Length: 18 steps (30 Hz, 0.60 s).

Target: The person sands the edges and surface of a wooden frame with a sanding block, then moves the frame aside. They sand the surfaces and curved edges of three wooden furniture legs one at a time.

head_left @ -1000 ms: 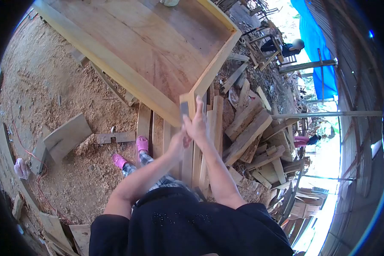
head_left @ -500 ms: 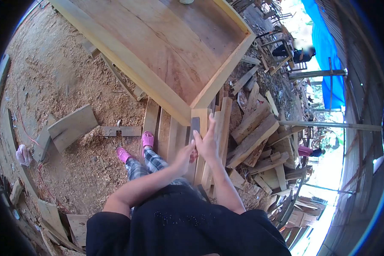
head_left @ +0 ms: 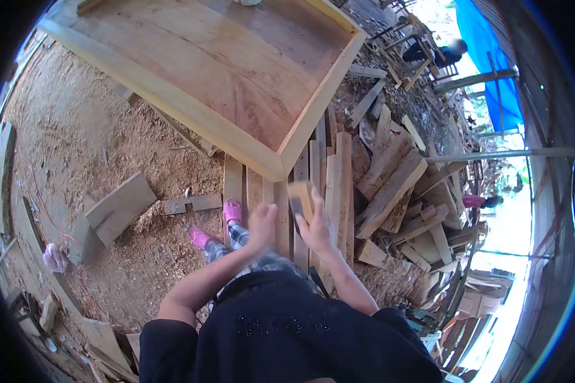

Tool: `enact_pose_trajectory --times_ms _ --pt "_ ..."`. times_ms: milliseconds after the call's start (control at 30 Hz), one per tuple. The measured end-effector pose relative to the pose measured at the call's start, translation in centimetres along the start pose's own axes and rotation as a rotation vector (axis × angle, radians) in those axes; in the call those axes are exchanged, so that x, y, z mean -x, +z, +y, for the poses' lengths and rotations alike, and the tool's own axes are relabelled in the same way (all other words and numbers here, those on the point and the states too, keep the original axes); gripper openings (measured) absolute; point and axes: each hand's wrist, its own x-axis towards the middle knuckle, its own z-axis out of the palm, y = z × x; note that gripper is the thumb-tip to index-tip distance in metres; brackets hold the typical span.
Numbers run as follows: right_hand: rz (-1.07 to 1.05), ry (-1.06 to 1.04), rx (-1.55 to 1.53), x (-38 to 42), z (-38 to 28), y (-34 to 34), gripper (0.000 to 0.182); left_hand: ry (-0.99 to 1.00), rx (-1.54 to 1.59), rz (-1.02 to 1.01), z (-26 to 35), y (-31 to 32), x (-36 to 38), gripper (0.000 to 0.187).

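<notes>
My right hand (head_left: 316,231) is closed around a small wooden block (head_left: 301,199) with a dark strip along one side. The block is just below the near corner of a large wooden frame (head_left: 281,159), apart from it. My left hand (head_left: 262,223) is to the left of the block, not touching it. Its fingers look curled but are smeared by motion, and anything in them cannot be made out. The frame has light raised edges around a reddish-brown panel.
Long boards (head_left: 340,191) lie beneath and beside my hands. Cut timber (head_left: 390,191) is piled to the right. Loose planks (head_left: 121,207) rest on sawdust-covered ground at left, near my pink shoes (head_left: 232,209). A person (head_left: 450,54) is in the distance at upper right.
My hands have moved apart, and my left hand has left the block. The block has come away from the frame's corner and turned. The view has shifted, so the frame appears further left.
</notes>
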Motion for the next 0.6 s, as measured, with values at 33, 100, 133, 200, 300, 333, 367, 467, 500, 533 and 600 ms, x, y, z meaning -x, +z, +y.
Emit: enact_pose_trajectory --times_ms 33,100,133,200,300,333,367,467,500,533,600 --pt "-0.056 0.095 -0.054 2.0 1.6 -0.4 0.081 0.300 -0.358 0.082 -0.1 -0.8 -0.7 0.018" --pt "0.030 0.288 -0.259 5.6 8.1 1.0 0.083 0.714 -0.677 0.007 4.1 -1.7 -1.1 0.020" --pt "0.040 0.282 -0.265 5.7 7.8 0.1 0.083 0.726 -0.681 0.005 5.6 -1.6 -1.7 0.020" --pt "0.097 0.505 -0.341 6.4 7.2 -1.5 0.077 1.004 -1.057 -0.134 7.6 -1.3 -2.6 0.050" --pt "0.151 0.389 -0.391 6.5 10.3 0.1 0.078 0.959 -1.426 -0.186 6.9 -0.9 -5.4 0.072" --pt "0.133 0.347 -0.331 6.2 9.7 -0.2 0.081 0.935 -1.587 -0.192 6.7 -0.7 -6.2 0.077" --pt "0.142 0.347 -0.340 5.9 9.4 -0.2 0.081 0.944 -1.596 -0.195 6.2 -0.9 -6.4 0.077" --pt "0.168 0.316 -0.414 5.5 9.4 0.8 0.080 0.988 -1.711 -0.211 5.5 -1.7 -5.8 0.074" --pt "0.160 0.326 -0.474 5.2 9.8 1.3 0.080 1.001 -1.762 -0.207 5.5 -1.8 -5.4 0.072" --pt "0.149 0.336 -0.533 5.1 10.2 1.8 0.079 1.011 -1.813 -0.203 5.4 -1.9 -5.1 0.070" --pt "0.131 0.404 -0.608 4.6 9.7 1.6 0.079 0.966 -1.875 -0.244 5.8 -1.6 -3.9 0.069"
